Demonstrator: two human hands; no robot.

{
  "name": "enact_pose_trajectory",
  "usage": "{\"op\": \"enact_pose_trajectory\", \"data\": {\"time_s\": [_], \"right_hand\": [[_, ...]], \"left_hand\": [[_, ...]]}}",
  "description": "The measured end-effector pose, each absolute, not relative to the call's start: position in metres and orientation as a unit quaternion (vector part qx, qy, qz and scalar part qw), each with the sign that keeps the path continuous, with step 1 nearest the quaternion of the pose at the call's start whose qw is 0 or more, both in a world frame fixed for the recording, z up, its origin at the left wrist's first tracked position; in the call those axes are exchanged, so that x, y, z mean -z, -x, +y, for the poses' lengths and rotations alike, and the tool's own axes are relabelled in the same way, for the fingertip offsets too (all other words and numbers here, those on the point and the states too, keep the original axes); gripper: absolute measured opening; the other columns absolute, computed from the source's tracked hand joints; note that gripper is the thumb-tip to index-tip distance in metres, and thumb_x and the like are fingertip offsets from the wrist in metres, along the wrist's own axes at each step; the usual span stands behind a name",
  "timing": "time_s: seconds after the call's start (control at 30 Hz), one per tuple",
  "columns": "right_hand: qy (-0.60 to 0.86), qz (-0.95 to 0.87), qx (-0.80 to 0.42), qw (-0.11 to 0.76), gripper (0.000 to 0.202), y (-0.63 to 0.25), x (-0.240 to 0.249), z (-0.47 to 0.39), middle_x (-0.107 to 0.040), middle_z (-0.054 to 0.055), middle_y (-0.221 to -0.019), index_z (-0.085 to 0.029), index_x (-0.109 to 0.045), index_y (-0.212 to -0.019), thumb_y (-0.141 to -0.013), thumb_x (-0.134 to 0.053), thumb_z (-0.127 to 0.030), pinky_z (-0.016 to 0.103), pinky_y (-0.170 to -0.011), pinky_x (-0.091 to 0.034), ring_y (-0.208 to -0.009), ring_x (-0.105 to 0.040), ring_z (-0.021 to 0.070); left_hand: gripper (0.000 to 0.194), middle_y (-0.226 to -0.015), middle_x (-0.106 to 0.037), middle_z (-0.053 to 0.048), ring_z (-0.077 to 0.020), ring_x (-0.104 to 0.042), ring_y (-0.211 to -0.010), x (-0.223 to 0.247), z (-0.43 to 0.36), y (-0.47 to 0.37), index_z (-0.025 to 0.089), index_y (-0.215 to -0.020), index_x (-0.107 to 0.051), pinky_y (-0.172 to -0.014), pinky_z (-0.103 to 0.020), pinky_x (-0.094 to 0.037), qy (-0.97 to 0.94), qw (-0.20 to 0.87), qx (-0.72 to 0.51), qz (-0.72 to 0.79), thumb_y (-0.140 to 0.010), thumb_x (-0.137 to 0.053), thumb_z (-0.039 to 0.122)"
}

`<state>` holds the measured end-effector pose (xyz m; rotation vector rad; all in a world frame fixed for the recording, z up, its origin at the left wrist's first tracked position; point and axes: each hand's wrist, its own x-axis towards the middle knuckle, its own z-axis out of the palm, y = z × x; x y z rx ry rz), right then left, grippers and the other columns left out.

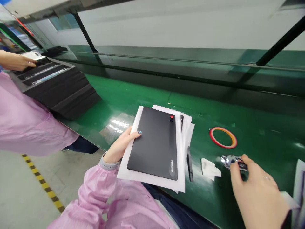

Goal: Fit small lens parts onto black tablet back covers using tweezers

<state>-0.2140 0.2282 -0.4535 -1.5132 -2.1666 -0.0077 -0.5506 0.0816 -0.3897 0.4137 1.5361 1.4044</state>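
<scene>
My left hand (122, 143) grips a dark grey tablet (153, 143) and the white sheet (125, 171) under it by their left edge, thumb on top. The tablet lies back side up, with a red sticker (172, 117) at its camera corner. Beneath, more white wrapping (189, 127) and part of another dark device (182, 119) show. Over at the right, my right hand (257, 187) closes thumb and finger on a small shiny chrome-and-black tool (234, 161), its exact kind unclear, at the green table. Black tweezers (189, 165) lie against the wrapping's right side.
A roll of red-and-yellow tape (223, 137) and white paper scraps (210, 168) lie on the green table (257, 133). Clear plastic film (116, 127) is left of the tablet. Further left, another person's hand (20, 62) reaches into a black divided box (69, 92). White material (299, 184) stands at the right edge.
</scene>
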Motion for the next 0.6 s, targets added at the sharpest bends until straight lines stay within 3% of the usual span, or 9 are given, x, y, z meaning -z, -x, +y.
{"op": "enact_pose_trajectory", "data": {"time_s": [0.1, 0.27, 0.37, 0.43, 0.53, 0.6], "right_hand": [[0.550, -0.801, 0.053, 0.231, 0.058, 0.215, 0.454, 0.227, -0.073, 0.026, -0.118, -0.004, -0.063, -0.134, -0.107, -0.033, -0.045, 0.047, -0.060, -0.048, -0.099, -0.068, 0.0480], [0.515, -0.822, 0.105, 0.218, 0.054, 0.212, 0.458, 0.228, -0.073, 0.028, -0.116, -0.001, -0.065, -0.127, -0.108, -0.033, -0.041, 0.049, -0.066, -0.055, -0.098, -0.070, 0.0471], [0.498, -0.830, 0.140, 0.210, 0.053, 0.212, 0.457, 0.230, -0.073, 0.027, -0.115, -0.003, -0.066, -0.125, -0.109, -0.033, -0.041, 0.050, -0.067, -0.057, -0.097, -0.071, 0.0455], [0.500, -0.827, 0.144, 0.213, 0.061, 0.214, 0.453, 0.231, -0.069, 0.032, -0.123, -0.001, -0.067, -0.123, -0.109, -0.028, -0.045, 0.056, -0.072, -0.058, -0.102, -0.070, 0.0491], [0.516, -0.806, 0.101, 0.274, 0.070, 0.221, 0.440, 0.223, -0.054, 0.040, -0.141, 0.002, -0.066, -0.126, -0.106, -0.030, -0.055, 0.070, -0.082, -0.054, -0.118, -0.061, 0.0586], [0.504, -0.783, 0.035, 0.364, 0.061, 0.227, 0.431, 0.211, -0.054, 0.037, -0.142, -0.002, -0.065, -0.129, -0.104, -0.043, -0.053, 0.070, -0.094, -0.050, -0.126, -0.058, 0.0544]], "left_hand": [[0.044, -0.084, -0.076, -0.003, -0.0239, -0.072, -0.075, 0.385, 0.086, 0.540, 0.019, -0.105, -0.068, -0.064, -0.031, -0.055, -0.152, 0.534, -0.572, 0.604, -0.067, -0.084, 0.032], [0.037, -0.077, -0.077, 0.000, -0.0199, -0.070, -0.066, 0.379, 0.078, 0.529, 0.019, -0.096, -0.071, -0.059, -0.027, -0.054, -0.133, 0.550, -0.597, 0.568, -0.060, -0.079, 0.025], [0.032, -0.064, -0.073, 0.001, -0.0206, -0.069, -0.058, 0.378, 0.065, 0.533, 0.019, -0.082, -0.072, -0.057, -0.029, -0.056, -0.130, 0.585, -0.594, 0.538, -0.050, -0.077, 0.020], [0.030, -0.059, -0.071, 0.002, -0.0218, -0.069, -0.056, 0.378, 0.054, 0.539, 0.020, -0.073, -0.071, -0.057, -0.030, -0.058, -0.128, 0.609, -0.583, 0.523, -0.044, -0.075, 0.014], [0.032, -0.061, -0.075, 0.001, -0.0241, -0.072, -0.060, 0.378, 0.036, 0.549, 0.020, -0.072, -0.074, -0.058, -0.030, -0.058, -0.124, 0.634, -0.558, 0.521, -0.044, -0.073, 0.006], [0.033, -0.066, -0.077, 0.000, -0.0245, -0.074, -0.065, 0.376, 0.027, 0.554, 0.020, -0.076, -0.076, -0.059, -0.029, -0.058, -0.116, 0.638, -0.541, 0.536, -0.048, -0.073, 0.004]]}}
